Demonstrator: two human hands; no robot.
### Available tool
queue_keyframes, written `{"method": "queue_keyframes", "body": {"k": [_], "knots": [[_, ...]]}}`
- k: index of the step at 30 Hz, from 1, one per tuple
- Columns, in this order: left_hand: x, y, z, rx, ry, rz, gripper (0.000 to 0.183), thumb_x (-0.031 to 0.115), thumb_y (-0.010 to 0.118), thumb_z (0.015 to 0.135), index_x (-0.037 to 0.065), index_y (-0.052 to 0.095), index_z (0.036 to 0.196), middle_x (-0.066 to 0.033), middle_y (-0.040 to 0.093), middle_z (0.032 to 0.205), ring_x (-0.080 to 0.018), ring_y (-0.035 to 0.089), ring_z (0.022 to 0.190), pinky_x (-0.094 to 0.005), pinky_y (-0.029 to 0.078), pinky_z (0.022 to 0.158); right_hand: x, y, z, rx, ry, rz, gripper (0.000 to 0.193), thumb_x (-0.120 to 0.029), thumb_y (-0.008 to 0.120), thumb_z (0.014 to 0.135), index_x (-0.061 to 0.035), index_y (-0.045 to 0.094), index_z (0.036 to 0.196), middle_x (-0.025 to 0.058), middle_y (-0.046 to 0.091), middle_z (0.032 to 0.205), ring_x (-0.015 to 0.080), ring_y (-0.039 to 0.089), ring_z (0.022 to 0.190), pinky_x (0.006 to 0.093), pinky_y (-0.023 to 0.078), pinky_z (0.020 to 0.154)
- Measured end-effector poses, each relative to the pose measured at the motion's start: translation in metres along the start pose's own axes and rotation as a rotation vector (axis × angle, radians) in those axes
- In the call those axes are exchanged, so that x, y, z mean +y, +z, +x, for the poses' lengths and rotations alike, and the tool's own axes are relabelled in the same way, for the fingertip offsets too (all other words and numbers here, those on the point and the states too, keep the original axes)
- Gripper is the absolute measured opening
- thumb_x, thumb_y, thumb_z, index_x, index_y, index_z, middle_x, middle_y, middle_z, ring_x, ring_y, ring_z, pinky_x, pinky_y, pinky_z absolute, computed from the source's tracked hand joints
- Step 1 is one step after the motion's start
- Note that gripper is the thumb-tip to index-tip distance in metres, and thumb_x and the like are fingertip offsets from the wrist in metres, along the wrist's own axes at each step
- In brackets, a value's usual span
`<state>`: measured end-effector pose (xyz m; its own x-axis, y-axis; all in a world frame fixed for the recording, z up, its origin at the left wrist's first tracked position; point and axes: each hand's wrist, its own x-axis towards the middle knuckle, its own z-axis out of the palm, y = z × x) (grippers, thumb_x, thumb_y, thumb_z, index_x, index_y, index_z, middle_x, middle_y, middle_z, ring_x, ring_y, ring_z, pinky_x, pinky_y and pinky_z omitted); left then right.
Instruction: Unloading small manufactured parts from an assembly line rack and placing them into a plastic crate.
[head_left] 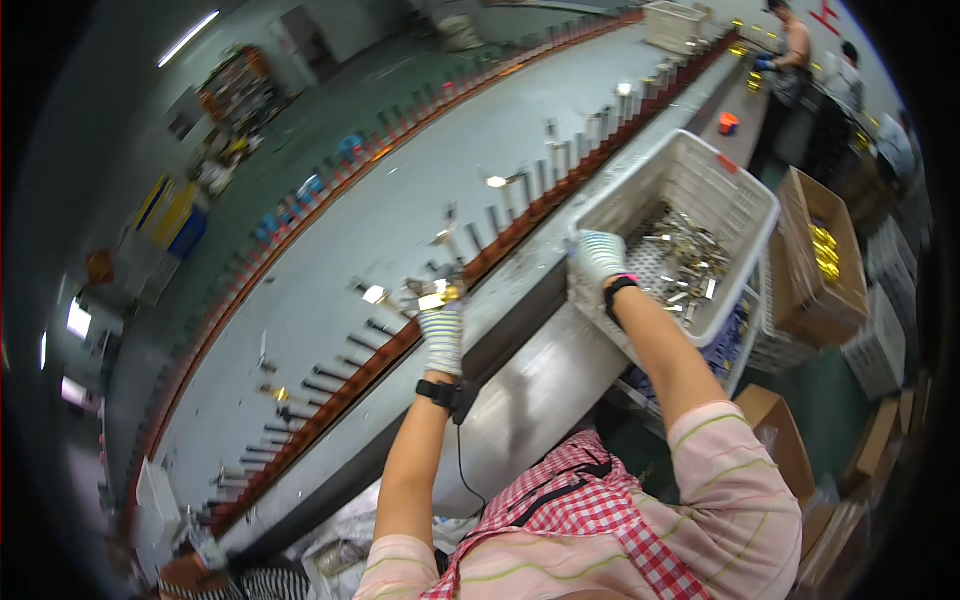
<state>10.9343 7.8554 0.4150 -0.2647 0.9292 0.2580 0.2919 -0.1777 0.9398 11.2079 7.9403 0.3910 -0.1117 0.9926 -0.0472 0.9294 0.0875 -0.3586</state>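
Long conveyor (400, 190) sweeping from near left to far right: smooth pale top, edged by a rust-brown track (490, 260) of dark upright posts (493, 220). To the right, beside the track's side of the line, a white plastic crate (720, 190) with slotted walls and a thick rim; apparently stiff, probably heavy from its load, best lifted by the rim at opposite sides. Further right, an open cardboard box (838, 310), plain brown, with shiny gold-coloured pieces (825, 252) inside. At the crate's left edge, the right hand (600, 258) in a striped knitted glove (598, 248), fingers curled at the rim; impossible to tell whether gripping it or pinching something small. Further left, at the track, the left hand (441, 335) in a matching glove (441, 348), fingertips at a small shiny fitting (432, 299); too blurred to tell firm pinch from light touch. In the crate, a loose heap of metal pieces (690, 250), bright and angular. Smallest, the fitting itself, silver and gold-toned, among the posts: probably light, hard and rigid, perhaps slippery where polished; best taken by its sides.
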Motion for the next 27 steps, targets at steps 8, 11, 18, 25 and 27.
{"method": "queue_keyframes", "body": {"k": [8,11,18,25,27], "knots": [[0.031,0.023,0.015,0.305,0.098,0.489,0.029,0.013,0.053,0.082,0.001,0.053,0.109,-0.0087,0.056,0.108,-0.0213,0.054,0.092,-0.0319,0.044,0.076,0.035,-0.061,-0.021,0.093,0.019,-0.076,0.018,-0.017,0.052,0.073,-0.0081,0.068,0.076,0.0120,0.065,0.071,0.0248,0.064,0.063,0.0412,0.048,0.049],[0.064,0.023,0.046,0.452,-0.229,0.366,0.016,0.006,0.050,0.083,-0.002,0.060,0.092,-0.0083,0.060,0.083,-0.0195,0.054,0.067,-0.0298,0.046,0.065,0.041,-0.111,-0.034,0.064,0.044,0.031,0.035,-0.037,0.054,0.078,-0.0042,0.065,0.076,0.0147,0.063,0.067,0.0285,0.063,0.062,0.0410,0.048,0.054],[0.108,-0.070,0.047,0.445,0.205,0.687,0.018,0.000,0.043,0.082,-0.002,0.057,0.094,-0.0079,0.059,0.075,-0.0195,0.056,0.067,-0.0287,0.048,0.065,0.000,-0.192,-0.072,0.089,0.071,-0.048,0.035,-0.037,0.055,0.077,-0.0035,0.065,0.073,0.0130,0.062,0.063,0.0281,0.062,0.060,0.0398,0.048,0.053],[0.211,-0.047,0.034,0.106,0.308,0.550,0.030,-0.005,0.045,0.082,-0.004,0.047,0.113,-0.0102,0.055,0.107,-0.0182,0.057,0.089,-0.0257,0.047,0.079,-0.022,-0.247,-0.093,0.178,0.052,-0.018,0.035,-0.037,0.055,0.077,-0.0032,0.064,0.069,0.0147,0.061,0.061,0.0289,0.061,0.058,0.0401,0.047,0.054],[0.195,-0.041,0.034,0.124,0.237,0.807,0.031,-0.004,0.047,0.081,-0.002,0.049,0.112,-0.0088,0.056,0.106,-0.0177,0.057,0.086,-0.0265,0.047,0.078,-0.030,-0.256,-0.093,0.189,0.055,-0.009,0.036,-0.037,0.055,0.077,-0.0027,0.063,0.069,0.0145,0.061,0.061,0.0286,0.061,0.059,0.0401,0.047,0.055]]}}
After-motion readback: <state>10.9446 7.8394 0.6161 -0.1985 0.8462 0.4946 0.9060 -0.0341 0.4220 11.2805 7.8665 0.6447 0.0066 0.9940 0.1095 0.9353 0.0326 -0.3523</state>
